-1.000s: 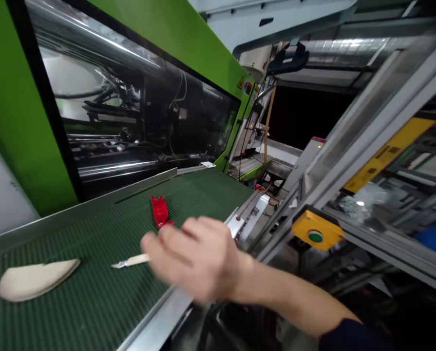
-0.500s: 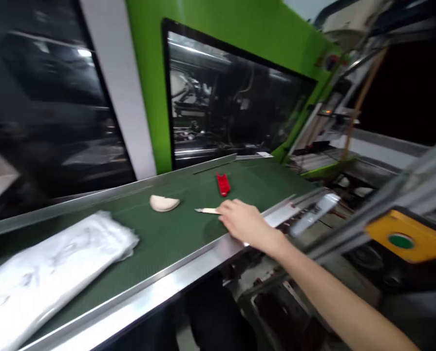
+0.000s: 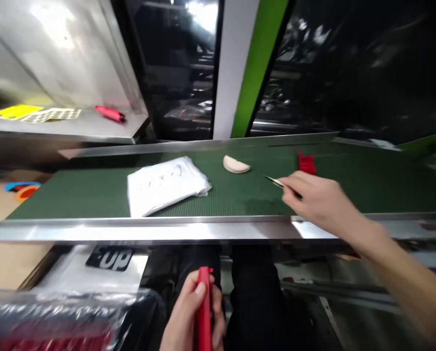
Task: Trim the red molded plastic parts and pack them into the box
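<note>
Slim knife (image 3: pixel 276 182) level over green belt; red part (image 3: pixel 204 312) upright, below belt.

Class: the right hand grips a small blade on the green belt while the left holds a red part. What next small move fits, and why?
Probably lift the blade off the belt toward the red part: the right hand already grips it, and the left hand holds the part upright below.

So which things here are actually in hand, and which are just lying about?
In hand:
left hand holds red part
right hand holds knife

Lying about:
white bag
cream piece
red clip
red tool
</note>
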Action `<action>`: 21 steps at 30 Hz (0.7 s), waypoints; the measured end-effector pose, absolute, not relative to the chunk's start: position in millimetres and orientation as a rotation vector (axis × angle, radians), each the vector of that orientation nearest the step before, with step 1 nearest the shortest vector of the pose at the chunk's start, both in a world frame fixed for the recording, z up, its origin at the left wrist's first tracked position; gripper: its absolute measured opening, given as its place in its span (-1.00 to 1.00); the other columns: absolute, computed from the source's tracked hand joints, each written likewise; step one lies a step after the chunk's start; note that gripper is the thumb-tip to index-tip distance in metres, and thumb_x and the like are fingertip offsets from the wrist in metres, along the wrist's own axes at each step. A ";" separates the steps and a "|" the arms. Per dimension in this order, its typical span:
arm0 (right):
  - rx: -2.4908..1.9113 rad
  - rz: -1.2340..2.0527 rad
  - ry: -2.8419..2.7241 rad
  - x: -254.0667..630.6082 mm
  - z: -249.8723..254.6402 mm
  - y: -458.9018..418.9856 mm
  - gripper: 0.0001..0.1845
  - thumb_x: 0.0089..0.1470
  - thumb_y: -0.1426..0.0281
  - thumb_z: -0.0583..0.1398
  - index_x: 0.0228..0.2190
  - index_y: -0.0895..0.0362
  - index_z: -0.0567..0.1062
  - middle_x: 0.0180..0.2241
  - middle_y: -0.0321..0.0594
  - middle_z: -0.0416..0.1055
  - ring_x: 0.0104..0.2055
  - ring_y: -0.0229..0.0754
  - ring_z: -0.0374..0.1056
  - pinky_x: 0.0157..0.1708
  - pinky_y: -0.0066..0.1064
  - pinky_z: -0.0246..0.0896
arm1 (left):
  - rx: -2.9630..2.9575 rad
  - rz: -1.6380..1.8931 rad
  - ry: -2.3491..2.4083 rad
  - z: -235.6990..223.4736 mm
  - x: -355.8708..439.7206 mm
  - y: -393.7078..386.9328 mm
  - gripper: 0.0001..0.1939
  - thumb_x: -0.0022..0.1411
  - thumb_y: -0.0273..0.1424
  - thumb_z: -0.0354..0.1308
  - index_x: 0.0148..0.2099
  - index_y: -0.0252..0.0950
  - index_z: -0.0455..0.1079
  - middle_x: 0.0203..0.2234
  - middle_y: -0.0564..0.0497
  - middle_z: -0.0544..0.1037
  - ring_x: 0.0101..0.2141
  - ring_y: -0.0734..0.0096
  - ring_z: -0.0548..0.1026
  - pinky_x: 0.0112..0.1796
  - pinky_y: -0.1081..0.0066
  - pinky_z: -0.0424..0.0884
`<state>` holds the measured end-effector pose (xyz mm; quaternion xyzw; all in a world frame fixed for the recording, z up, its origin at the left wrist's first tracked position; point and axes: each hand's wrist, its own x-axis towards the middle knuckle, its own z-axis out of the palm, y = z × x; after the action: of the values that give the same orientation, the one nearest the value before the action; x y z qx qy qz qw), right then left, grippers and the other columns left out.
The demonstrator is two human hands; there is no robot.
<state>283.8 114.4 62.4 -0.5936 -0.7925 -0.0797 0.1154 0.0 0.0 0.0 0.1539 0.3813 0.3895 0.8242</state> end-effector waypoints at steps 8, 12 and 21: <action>-1.152 0.457 -2.301 193.4 46.4 11.0 -0.48 0.22 0.56 0.05 0.19 0.10 0.27 -0.14 -0.15 0.42 -0.24 -0.23 0.38 -0.33 -0.43 0.38 | 0.367 0.885 0.798 11.0 12.3 -10.2 -0.72 0.39 -0.13 -0.09 -0.17 -0.25 0.22 -0.41 0.06 0.38 -0.66 0.66 0.20 -0.68 0.67 0.19; -1.214 0.301 -2.313 187.5 39.3 5.4 -0.41 0.18 0.61 0.04 0.23 0.18 0.22 -0.10 -0.07 0.43 -0.22 -0.10 0.34 -0.29 -0.24 0.39 | 0.354 0.879 0.755 16.3 14.8 -13.9 -0.71 0.39 -0.16 -0.11 -0.15 -0.27 0.25 -0.41 0.02 0.42 -0.65 0.64 0.23 -0.67 0.66 0.23; -1.187 0.262 -2.245 185.4 47.9 -2.4 -0.56 0.13 0.61 0.10 0.04 0.18 0.43 -0.16 -0.10 0.48 -0.25 -0.10 0.34 -0.31 -0.20 0.36 | 0.356 0.888 0.730 20.7 17.7 -19.2 -0.72 0.41 -0.22 -0.16 -0.15 -0.29 0.25 -0.38 0.00 0.44 -0.66 0.65 0.24 -0.67 0.65 0.23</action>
<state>185.4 -2.4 47.9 -0.4450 -0.8415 0.0982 0.2901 17.7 -19.2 20.7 0.1677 0.3433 0.4177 0.8243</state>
